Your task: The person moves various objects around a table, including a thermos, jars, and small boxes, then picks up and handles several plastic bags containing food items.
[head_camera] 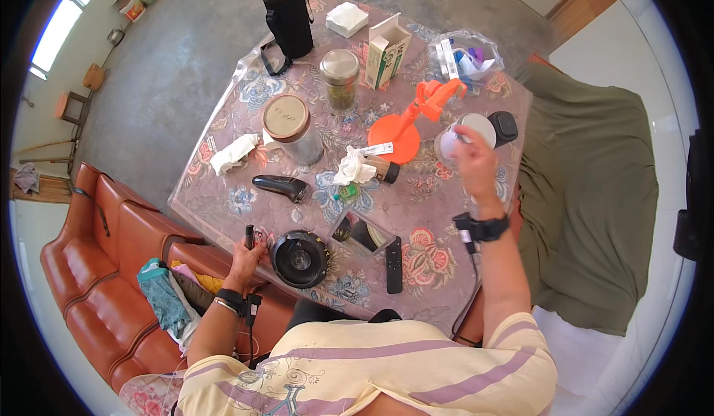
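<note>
My left hand (244,264) is at the table's near-left edge, fingers around a slim black cylindrical object (249,236) that stands up from the grip. Just right of it sits a round black ashtray-like dish (300,260). My right hand (477,166) reaches over the table's right side, fingers bent at a jar with a white lid (481,128). Whether they grip the jar or a small item in front of it is unclear. Beside that jar is a black box-shaped object (503,128). An orange stand with a round base (394,139) rises left of my right hand.
Mid-table are a black electric clipper or shaver (280,188), crumpled tissue (355,167), a clear box (361,233) and a remote control (394,265). Farther back stand two lidded jars (285,118) (339,81), an open carton (387,53), a tall flask (287,20) and a plastic bag (467,59).
</note>
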Action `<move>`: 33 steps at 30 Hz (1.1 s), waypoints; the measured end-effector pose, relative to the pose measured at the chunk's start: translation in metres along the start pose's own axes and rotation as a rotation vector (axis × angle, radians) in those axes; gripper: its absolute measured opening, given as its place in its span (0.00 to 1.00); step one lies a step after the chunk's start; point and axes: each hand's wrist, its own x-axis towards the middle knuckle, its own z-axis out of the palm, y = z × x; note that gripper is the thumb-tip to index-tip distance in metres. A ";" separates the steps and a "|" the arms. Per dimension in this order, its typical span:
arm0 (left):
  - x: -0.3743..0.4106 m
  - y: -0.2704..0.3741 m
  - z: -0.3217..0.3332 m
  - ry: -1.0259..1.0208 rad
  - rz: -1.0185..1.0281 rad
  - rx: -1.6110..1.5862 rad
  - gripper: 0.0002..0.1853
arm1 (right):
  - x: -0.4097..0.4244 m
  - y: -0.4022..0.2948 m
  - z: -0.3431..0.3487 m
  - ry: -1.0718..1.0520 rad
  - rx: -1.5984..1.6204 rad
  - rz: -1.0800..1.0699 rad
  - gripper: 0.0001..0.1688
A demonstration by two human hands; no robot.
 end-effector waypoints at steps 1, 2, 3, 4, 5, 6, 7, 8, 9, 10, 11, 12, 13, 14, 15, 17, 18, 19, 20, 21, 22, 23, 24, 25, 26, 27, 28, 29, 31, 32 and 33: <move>-0.001 -0.001 -0.002 -0.004 0.004 -0.022 0.04 | -0.001 -0.010 0.024 -0.047 -0.063 0.033 0.17; 0.000 0.000 -0.003 -0.012 0.006 -0.028 0.04 | 0.003 -0.014 0.041 -0.042 -0.064 0.024 0.17; 0.000 -0.001 -0.003 -0.018 0.005 -0.031 0.04 | 0.010 -0.016 0.057 -0.040 -0.063 0.018 0.18; 0.001 -0.002 -0.004 -0.025 0.001 -0.031 0.04 | 0.018 -0.013 0.069 -0.035 -0.061 0.016 0.18; 0.002 -0.002 -0.006 -0.039 0.009 -0.036 0.04 | 0.026 -0.002 0.078 -0.017 -0.133 -0.094 0.17; 0.005 -0.004 -0.007 -0.057 0.014 -0.042 0.04 | 0.036 0.011 0.086 0.002 -0.208 -0.202 0.16; 0.004 -0.007 -0.009 -0.071 0.013 -0.048 0.04 | 0.040 0.015 0.092 0.014 -0.280 -0.307 0.16; 0.004 -0.009 -0.009 -0.070 0.016 -0.068 0.04 | 0.042 0.019 0.094 -0.010 -0.229 -0.213 0.15; 0.004 -0.010 -0.010 -0.064 0.020 -0.089 0.04 | 0.044 0.015 0.098 -0.037 -0.177 -0.121 0.14; 0.003 -0.011 -0.010 -0.059 0.024 -0.110 0.04 | 0.046 0.012 0.100 -0.062 -0.126 -0.029 0.14; 0.002 -0.010 -0.009 -0.061 0.013 -0.113 0.04 | 0.047 0.009 0.099 -0.028 -0.116 -0.030 0.13; 0.001 -0.007 -0.009 -0.066 0.004 -0.115 0.05 | 0.050 0.002 0.096 0.010 -0.105 -0.031 0.13; -0.001 -0.005 -0.009 -0.065 -0.004 -0.116 0.05 | 0.053 -0.002 0.095 0.045 -0.090 -0.034 0.13; -0.002 -0.004 -0.009 -0.066 -0.004 -0.129 0.05 | 0.059 -0.001 0.092 0.062 -0.123 -0.048 0.13; -0.001 -0.004 -0.009 -0.072 -0.005 -0.139 0.05 | 0.068 0.003 0.087 0.084 -0.159 -0.059 0.13; -0.001 -0.003 -0.009 -0.082 -0.008 -0.150 0.05 | 0.085 0.010 0.081 0.137 -0.203 -0.080 0.13; -0.001 -0.005 -0.010 -0.082 -0.008 -0.150 0.05 | 0.095 0.014 0.083 0.168 -0.208 -0.091 0.13; 0.000 -0.004 -0.011 -0.085 -0.009 -0.149 0.05 | 0.104 0.017 0.083 0.202 -0.214 -0.100 0.13; 0.000 -0.004 -0.012 -0.095 -0.004 -0.151 0.05 | 0.112 0.019 0.083 0.208 -0.248 -0.093 0.13; 0.001 -0.005 -0.013 -0.104 0.001 -0.152 0.05 | 0.119 0.023 0.084 0.213 -0.282 -0.087 0.13; 0.001 -0.005 -0.013 -0.113 0.005 -0.154 0.05 | 0.124 0.026 0.085 0.218 -0.315 -0.080 0.14; 0.001 -0.004 -0.013 -0.110 0.005 -0.152 0.06 | 0.128 0.030 0.087 0.207 -0.313 -0.050 0.14; -0.001 -0.001 -0.012 -0.107 0.003 -0.151 0.07 | 0.131 0.034 0.089 0.192 -0.312 -0.021 0.15; -0.002 0.000 -0.011 -0.105 0.000 -0.150 0.09 | 0.132 0.039 0.090 0.179 -0.311 0.009 0.15; -0.002 0.000 -0.011 -0.102 -0.009 -0.157 0.09 | 0.131 0.043 0.091 0.176 -0.291 0.022 0.16; -0.002 0.001 -0.010 -0.097 -0.014 -0.166 0.09 | 0.132 0.045 0.092 0.173 -0.269 0.032 0.17; -0.002 0.001 -0.010 -0.094 -0.020 -0.174 0.09 | 0.131 0.047 0.093 0.171 -0.248 0.042 0.17; -0.002 0.000 -0.012 -0.104 -0.021 -0.163 0.08 | 0.131 0.049 0.092 0.180 -0.296 0.029 0.18; 0.001 0.001 -0.014 -0.134 -0.024 -0.142 0.05 | 0.128 0.055 0.087 0.202 -0.398 0.004 0.20; 0.002 0.002 -0.014 -0.147 -0.020 -0.138 0.05 | 0.121 0.059 0.084 0.215 -0.475 -0.027 0.20; 0.001 0.003 -0.014 -0.152 -0.015 -0.137 0.05 | 0.111 0.062 0.083 0.222 -0.548 -0.062 0.21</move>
